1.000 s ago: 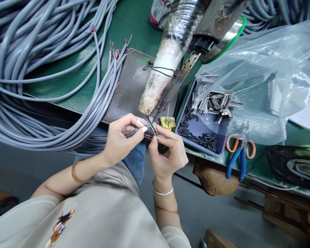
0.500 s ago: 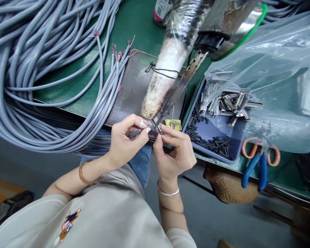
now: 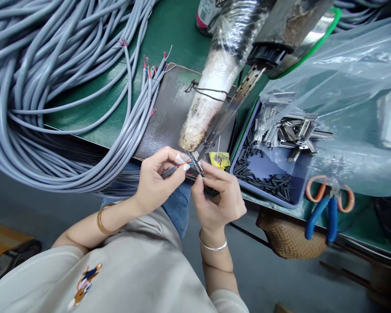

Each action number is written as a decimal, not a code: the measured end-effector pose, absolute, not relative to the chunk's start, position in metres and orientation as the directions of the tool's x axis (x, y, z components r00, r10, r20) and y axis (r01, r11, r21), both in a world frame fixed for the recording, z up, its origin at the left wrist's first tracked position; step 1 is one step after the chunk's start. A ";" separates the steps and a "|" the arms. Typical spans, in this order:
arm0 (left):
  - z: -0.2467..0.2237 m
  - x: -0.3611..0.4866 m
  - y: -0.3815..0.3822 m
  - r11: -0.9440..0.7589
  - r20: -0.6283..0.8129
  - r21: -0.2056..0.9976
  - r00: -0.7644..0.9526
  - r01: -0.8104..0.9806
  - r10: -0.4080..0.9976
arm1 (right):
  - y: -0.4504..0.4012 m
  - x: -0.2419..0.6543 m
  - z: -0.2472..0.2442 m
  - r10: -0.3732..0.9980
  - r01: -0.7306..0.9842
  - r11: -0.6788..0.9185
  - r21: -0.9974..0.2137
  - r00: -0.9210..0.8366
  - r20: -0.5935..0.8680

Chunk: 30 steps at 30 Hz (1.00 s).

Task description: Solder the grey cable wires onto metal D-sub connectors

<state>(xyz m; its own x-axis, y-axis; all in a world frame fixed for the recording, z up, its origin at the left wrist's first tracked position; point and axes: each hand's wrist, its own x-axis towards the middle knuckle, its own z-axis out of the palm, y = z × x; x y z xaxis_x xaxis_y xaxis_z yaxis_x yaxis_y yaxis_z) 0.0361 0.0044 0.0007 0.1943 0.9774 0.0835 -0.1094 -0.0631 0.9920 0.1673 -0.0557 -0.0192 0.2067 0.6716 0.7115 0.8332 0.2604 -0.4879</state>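
My left hand (image 3: pixel 161 176) is closed, its fingertips pinching a grey cable (image 3: pixel 169 171) whose thin coloured wires (image 3: pixel 189 163) reach to a metal multi-pin connector (image 3: pixel 196 163). White wrapping covers a fingertip and the thumb tip of that hand. From the other side, my right hand (image 3: pixel 218 191) pinches the connector between thumb and fingers. A soldering iron (image 3: pixel 226 111) slants down from above, its dark tip beside or on the connector; contact cannot be made out. Next to it, a white tube (image 3: pixel 206 93) wrapped in clear film ends just above my hands.
Bundled grey cables (image 3: pixel 61 87) fill the left, stripped ends lying on a dark plate (image 3: pixel 169 104). A yellow piece (image 3: pixel 219 160) lies right of the iron. The blue tray (image 3: pixel 263 167) holds black sleeves and metal connectors under a plastic bag (image 3: pixel 345 87). Pliers (image 3: pixel 329 208) rest at the table edge.
The connector has turned slightly between my fingers, so its row of pins shows more plainly. My right hand has shifted a little down and left; the whole view moved slightly.
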 end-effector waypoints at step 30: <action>0.004 0.032 0.007 -0.006 0.020 0.999 0.260 -0.053 0.966 | -0.058 0.174 -0.022 0.683 0.809 0.310 -0.500 0.177 0.709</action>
<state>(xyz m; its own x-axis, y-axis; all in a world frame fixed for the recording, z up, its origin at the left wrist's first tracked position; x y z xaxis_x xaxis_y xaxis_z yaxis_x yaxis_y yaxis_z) 0.0321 0.0068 0.0044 0.2595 0.9655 0.0199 -0.0534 -0.0062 0.9986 0.1735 -0.0583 -0.0224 0.1771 0.6825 0.7091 0.8088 0.3095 -0.5000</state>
